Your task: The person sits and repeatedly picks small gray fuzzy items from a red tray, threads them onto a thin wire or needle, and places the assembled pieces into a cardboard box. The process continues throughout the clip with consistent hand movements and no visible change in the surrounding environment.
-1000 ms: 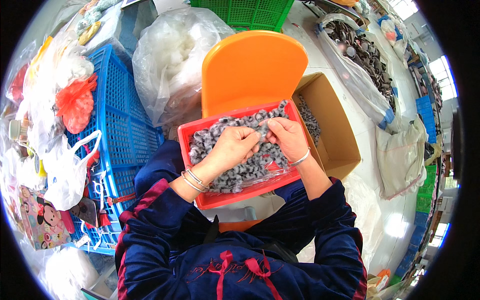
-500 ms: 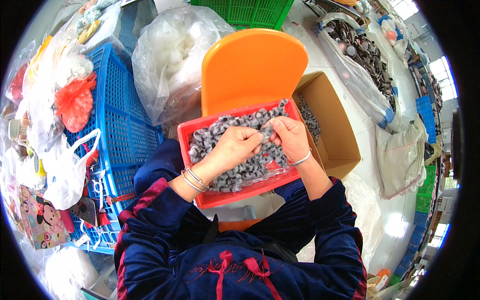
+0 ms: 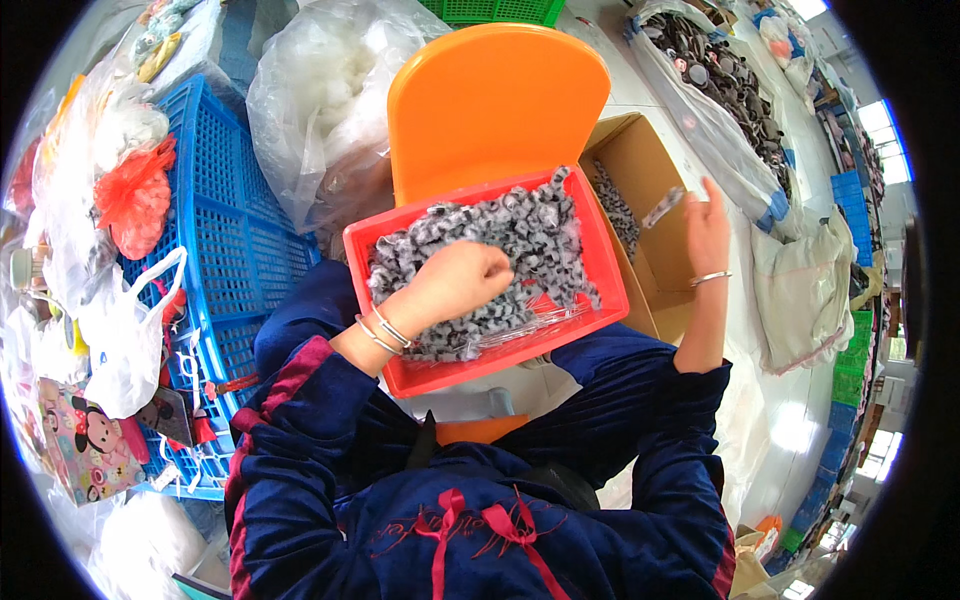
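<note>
A shallow red tray point(image 3: 606, 262) sits in front of me, full of small grey-and-black striped fuzzy pieces point(image 3: 540, 225). My left hand point(image 3: 462, 282) is over the tray, fingers curled; whatever they may hold is hidden. To the right, my right hand point(image 3: 708, 228) is raised beside the cardboard box point(image 3: 665, 255), fingers stretched out. A single striped fuzzy tube point(image 3: 662, 207) hangs in the air above that box, slightly blurred and apart from the hand. More striped pieces point(image 3: 614, 205) lie inside the box.
Behind the tray stands an orange chair back point(image 3: 500, 105). On the left are a blue plastic crate point(image 3: 220, 200) and a clear bag of white stuffing point(image 3: 335, 100). At the right lie an open sack of dark grey pieces point(image 3: 715, 75) and a pale woven sack point(image 3: 805, 290).
My right hand has left the left hand and swung right, past the box, letting go of a striped tube. My left hand stays over the tray. The whole view has shifted slightly.
</note>
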`<action>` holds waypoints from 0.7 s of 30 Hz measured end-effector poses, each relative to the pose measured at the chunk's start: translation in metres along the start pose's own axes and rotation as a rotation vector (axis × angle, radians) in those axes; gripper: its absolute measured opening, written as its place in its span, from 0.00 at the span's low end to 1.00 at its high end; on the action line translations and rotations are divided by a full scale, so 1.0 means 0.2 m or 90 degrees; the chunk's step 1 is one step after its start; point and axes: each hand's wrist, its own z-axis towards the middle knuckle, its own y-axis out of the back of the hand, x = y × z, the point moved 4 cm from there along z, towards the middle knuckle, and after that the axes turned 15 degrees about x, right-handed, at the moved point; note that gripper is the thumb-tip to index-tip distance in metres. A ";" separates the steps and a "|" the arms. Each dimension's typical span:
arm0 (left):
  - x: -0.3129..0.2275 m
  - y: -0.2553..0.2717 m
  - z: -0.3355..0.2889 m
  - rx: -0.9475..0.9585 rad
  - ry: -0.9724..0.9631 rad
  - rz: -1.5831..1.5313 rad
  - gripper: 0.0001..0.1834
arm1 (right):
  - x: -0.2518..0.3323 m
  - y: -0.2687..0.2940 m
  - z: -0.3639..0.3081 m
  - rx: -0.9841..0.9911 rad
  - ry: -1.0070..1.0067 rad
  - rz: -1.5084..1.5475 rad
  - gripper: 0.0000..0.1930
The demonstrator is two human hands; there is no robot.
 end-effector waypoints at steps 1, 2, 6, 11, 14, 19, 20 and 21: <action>0.01 -0.05 0.01 0.034 0.002 0.074 0.12 | 0.12 -0.07 -0.05 0.054 0.016 -0.011 0.15; 0.03 -0.11 0.02 0.094 0.015 0.128 0.14 | 0.14 -0.18 -0.07 0.122 0.131 0.010 0.13; 0.07 -0.31 0.03 0.190 0.026 0.223 0.15 | 0.22 -0.69 -0.31 0.782 0.215 -0.124 0.12; 0.09 -0.38 0.04 0.176 0.002 0.268 0.13 | 0.19 -0.96 -0.46 0.885 0.196 -0.391 0.11; 0.06 -0.31 0.02 0.170 0.031 0.230 0.13 | 0.22 -0.92 -0.45 0.874 0.260 -0.291 0.10; 0.08 -0.11 0.04 0.107 -0.019 0.126 0.14 | 0.22 -0.81 -0.36 0.847 0.248 -0.161 0.10; 0.08 -0.07 0.03 0.107 0.001 0.057 0.13 | 0.24 -0.79 -0.35 0.824 0.253 -0.104 0.09; 0.08 -0.04 0.02 0.077 -0.016 0.026 0.13 | 0.25 -0.76 -0.34 0.798 0.259 -0.048 0.09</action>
